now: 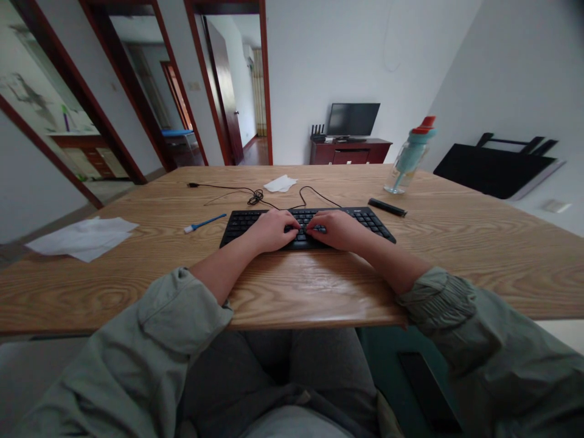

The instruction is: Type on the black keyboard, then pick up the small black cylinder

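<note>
A wooden tabletop (456, 243) carries a black keyboard (374, 222) near its front edge, straight ahead of the person. The left hand (272, 230) and right hand (335, 229) lie side by side on the keys, fingers spread loosely and curled down, gripping nothing. A water bottle (409, 157) stands far right; a blue pen (204, 223) lies left of the keyboard.

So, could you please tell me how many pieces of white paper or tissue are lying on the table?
2. A large flat white sheet lies near the table's left edge, and a small crumpled white tissue sits beyond the keyboard by its cable. Nothing seems hidden.
</note>
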Motion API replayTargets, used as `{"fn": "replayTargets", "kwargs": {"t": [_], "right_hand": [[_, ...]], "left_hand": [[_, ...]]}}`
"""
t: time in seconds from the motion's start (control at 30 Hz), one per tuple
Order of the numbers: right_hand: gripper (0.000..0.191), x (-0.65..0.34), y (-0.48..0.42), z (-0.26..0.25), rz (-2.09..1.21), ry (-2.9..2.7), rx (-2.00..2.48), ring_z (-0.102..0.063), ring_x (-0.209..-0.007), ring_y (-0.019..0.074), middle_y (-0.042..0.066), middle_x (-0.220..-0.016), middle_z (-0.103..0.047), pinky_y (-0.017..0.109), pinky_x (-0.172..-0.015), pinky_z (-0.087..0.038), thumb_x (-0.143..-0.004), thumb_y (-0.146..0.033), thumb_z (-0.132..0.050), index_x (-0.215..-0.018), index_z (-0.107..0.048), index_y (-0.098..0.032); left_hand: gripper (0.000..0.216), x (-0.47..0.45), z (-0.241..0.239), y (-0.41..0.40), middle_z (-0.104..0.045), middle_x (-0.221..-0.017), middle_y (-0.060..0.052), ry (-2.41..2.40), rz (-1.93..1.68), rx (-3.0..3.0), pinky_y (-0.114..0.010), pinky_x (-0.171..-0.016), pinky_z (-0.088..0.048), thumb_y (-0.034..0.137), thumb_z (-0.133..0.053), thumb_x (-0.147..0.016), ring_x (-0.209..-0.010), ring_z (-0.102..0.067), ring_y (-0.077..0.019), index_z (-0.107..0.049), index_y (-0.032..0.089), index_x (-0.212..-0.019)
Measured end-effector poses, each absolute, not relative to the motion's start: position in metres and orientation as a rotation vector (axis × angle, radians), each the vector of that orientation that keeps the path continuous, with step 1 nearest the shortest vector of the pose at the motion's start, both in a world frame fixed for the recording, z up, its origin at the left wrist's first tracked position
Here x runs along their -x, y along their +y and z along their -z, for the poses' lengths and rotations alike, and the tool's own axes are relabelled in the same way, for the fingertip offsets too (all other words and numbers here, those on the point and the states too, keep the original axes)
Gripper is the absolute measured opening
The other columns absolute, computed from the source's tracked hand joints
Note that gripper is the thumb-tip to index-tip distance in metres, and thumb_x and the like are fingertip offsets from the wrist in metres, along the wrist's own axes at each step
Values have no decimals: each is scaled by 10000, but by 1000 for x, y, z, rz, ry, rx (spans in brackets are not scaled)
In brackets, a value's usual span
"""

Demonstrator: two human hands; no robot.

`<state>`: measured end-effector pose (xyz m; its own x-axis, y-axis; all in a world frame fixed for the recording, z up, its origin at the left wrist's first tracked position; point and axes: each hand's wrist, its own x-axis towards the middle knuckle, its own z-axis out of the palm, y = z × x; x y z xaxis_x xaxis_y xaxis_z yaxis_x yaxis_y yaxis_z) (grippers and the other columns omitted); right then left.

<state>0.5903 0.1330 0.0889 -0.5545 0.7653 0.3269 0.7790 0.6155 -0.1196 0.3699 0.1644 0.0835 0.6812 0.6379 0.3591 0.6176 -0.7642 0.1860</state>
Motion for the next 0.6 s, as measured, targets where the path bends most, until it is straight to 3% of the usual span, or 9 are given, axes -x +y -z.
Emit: {"fn": "replayTargets", "kwargs": {"t": [0.6], "right_hand": [[241,-590,132,-91,75,-2505,1273,-638,-859,197,73,-1004,-699,286,-778,-447,-902,-270,-552,-986,-757,-174]], "left_hand": [[292,-371,-85,160,-685,-1175,-35,964,-545,-2859,-369,-1011,-441,293,-553,-891,-1062,-603,-217,-758,223,-1088]]}}
